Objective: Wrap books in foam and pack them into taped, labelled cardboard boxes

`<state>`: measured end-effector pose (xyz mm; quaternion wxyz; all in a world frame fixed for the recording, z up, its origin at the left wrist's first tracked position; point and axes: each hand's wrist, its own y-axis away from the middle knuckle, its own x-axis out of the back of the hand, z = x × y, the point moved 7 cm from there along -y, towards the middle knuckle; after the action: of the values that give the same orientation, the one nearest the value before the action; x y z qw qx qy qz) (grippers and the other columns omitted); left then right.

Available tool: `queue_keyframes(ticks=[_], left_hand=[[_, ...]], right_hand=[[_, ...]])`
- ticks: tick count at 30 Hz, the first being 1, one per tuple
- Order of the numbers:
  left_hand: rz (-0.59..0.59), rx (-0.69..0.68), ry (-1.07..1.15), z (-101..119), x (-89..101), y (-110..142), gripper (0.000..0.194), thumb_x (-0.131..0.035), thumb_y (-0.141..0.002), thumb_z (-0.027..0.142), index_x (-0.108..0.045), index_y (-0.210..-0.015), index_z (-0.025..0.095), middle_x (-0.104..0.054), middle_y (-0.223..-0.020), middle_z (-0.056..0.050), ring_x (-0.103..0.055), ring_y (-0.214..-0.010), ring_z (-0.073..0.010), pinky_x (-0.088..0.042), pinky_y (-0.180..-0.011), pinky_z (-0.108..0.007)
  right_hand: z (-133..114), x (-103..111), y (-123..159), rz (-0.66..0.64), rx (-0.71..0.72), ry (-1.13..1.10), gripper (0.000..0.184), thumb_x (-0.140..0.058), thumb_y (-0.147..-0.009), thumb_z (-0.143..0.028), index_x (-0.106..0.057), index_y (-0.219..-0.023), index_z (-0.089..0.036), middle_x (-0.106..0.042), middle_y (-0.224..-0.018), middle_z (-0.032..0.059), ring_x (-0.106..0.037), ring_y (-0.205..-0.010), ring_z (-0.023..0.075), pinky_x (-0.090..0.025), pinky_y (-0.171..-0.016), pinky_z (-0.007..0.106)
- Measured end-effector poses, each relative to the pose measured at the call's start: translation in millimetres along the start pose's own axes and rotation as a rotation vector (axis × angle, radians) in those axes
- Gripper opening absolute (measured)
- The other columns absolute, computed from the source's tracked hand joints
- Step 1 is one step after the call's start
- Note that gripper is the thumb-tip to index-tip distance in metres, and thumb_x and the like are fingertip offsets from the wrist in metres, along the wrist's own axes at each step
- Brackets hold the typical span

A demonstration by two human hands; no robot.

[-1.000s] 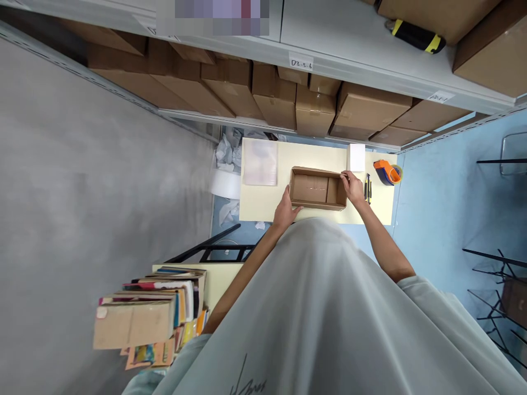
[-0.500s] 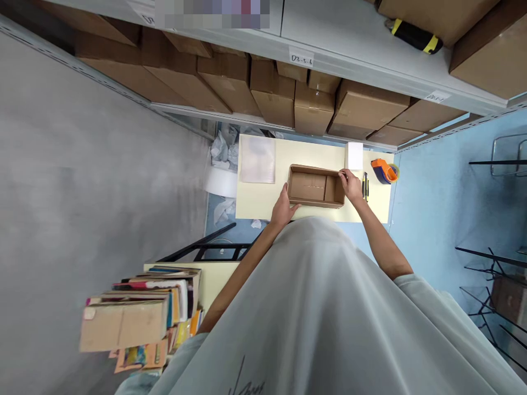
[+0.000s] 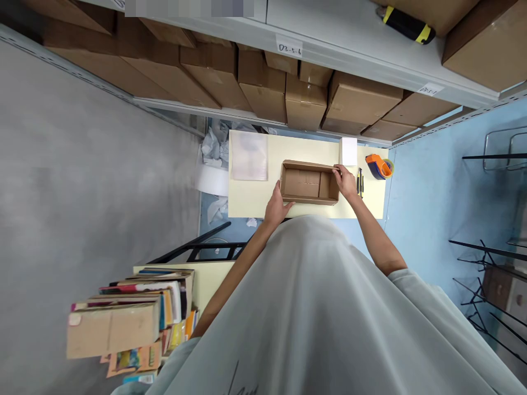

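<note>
An uncovered cardboard box [image 3: 302,182] sits on the pale yellow table [image 3: 251,200], and its bare inside shows. My left hand [image 3: 276,204] grips the near left corner, fingers along the left side and thumb along the front. At the far right corner, my right hand [image 3: 345,180] pinches the rim between thumb and fingers. Just right of that hand lie utility knives [image 3: 360,182]. A small white box [image 3: 348,152] stands behind it. Farther right is an orange tape dispenser [image 3: 377,166]. Clear plastic sheets or bags [image 3: 249,156] lie flat at the table's left.
A metal shelf [image 3: 329,57] packed with cardboard boxes [image 3: 263,82] overhangs the table's back. Another knife [image 3: 407,24] lies on its upper level. Stacked books [image 3: 115,323] are at lower left. Crumpled wrapping [image 3: 211,145] and a white roll [image 3: 212,179] sit left of the table.
The whole view has shifted slightly, so everything appears a little farther left and up. Both hands keep their hold on the cardboard box, which has barely moved on the table.
</note>
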<state>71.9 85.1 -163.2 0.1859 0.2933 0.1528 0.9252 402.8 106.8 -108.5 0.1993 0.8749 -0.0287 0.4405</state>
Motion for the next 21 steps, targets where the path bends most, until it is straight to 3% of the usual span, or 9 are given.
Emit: queue_keyframes(ticks=[6, 9, 12, 15, 17, 19, 21], left_hand=[[-0.029, -0.042, -0.001, -4, -0.8, 5, 0.126, -0.092, -0.089, 0.034, -0.013, -0.187, 0.019, -0.029, -0.19, -0.023, -0.036, -0.175, -0.0412, -0.038, -0.141, -0.056], [-0.044, -0.07, -0.016, -7, 8.2, 10, 0.132, -0.097, -0.085, 0.051, -0.018, -0.186, 0.017, -0.025, -0.191, -0.025, -0.029, -0.178, -0.0429, -0.032, -0.144, -0.057], [0.028, -0.083, -0.011, -18, 36.7, 9, 0.114, -0.084, -0.094, 0.069, -0.033, -0.181, 0.016, -0.034, -0.187, -0.026, -0.032, -0.177, -0.0412, -0.031, -0.144, -0.057], [0.177, -0.048, -0.013, -42, 82.2, -3, 0.085, -0.064, -0.107, 0.069, -0.048, -0.171, 0.016, -0.05, -0.178, -0.025, -0.047, -0.169, -0.037, -0.038, -0.14, -0.056], [0.26, 0.029, -0.024, -64, 111.9, -17, 0.073, -0.06, -0.109, 0.063, -0.055, -0.164, 0.015, -0.06, -0.17, -0.025, -0.058, -0.16, -0.0363, -0.047, -0.134, -0.055], [0.301, 0.112, -0.042, -85, 134.6, -35, 0.067, -0.061, -0.108, 0.056, -0.059, -0.159, 0.014, -0.066, -0.162, -0.026, -0.066, -0.15, -0.0368, -0.053, -0.129, -0.055], [0.309, 0.158, -0.062, -99, 148.5, -58, 0.062, -0.063, -0.105, 0.049, -0.061, -0.156, 0.013, -0.067, -0.158, -0.026, -0.066, -0.148, -0.0378, -0.052, -0.129, -0.056]], right_hand=[[-6, 8, 4, 0.044, 0.08, 0.081, 0.061, -0.032, -0.118, -0.056, -0.065, -0.156, -0.022, -0.064, -0.167, 0.0188, -0.073, -0.136, 0.0367, -0.061, -0.115, 0.055], [-7, 18, 10, 0.053, 0.044, 0.189, 0.066, -0.036, -0.116, -0.064, -0.064, -0.159, -0.022, -0.054, -0.174, 0.0231, -0.08, -0.115, 0.0382, -0.067, -0.104, 0.061], [-22, 36, 21, 0.136, 0.026, 0.242, 0.068, -0.041, -0.114, -0.068, -0.065, -0.158, -0.02, -0.05, -0.174, 0.0266, -0.082, -0.102, 0.0367, -0.069, -0.094, 0.062], [-59, 50, 32, 0.213, 0.092, 0.179, 0.062, -0.039, -0.117, -0.062, -0.069, -0.152, -0.021, -0.062, -0.161, 0.0237, -0.082, -0.102, 0.0335, -0.07, -0.093, 0.056], [-96, 48, 38, 0.21, 0.17, 0.098, 0.056, -0.04, -0.118, -0.059, -0.074, -0.143, -0.022, -0.073, -0.145, 0.0203, -0.081, -0.105, 0.0323, -0.069, -0.097, 0.053], [-137, 34, 41, 0.156, 0.246, 0.0, 0.05, -0.044, -0.118, -0.057, -0.077, -0.134, -0.022, -0.079, -0.131, 0.0175, -0.08, -0.109, 0.0316, -0.068, -0.102, 0.05], [-177, 5, 38, 0.058, 0.288, -0.12, 0.044, -0.048, -0.118, -0.053, -0.078, -0.131, -0.023, -0.081, -0.129, 0.0149, -0.081, -0.111, 0.0297, -0.067, -0.103, 0.046]])
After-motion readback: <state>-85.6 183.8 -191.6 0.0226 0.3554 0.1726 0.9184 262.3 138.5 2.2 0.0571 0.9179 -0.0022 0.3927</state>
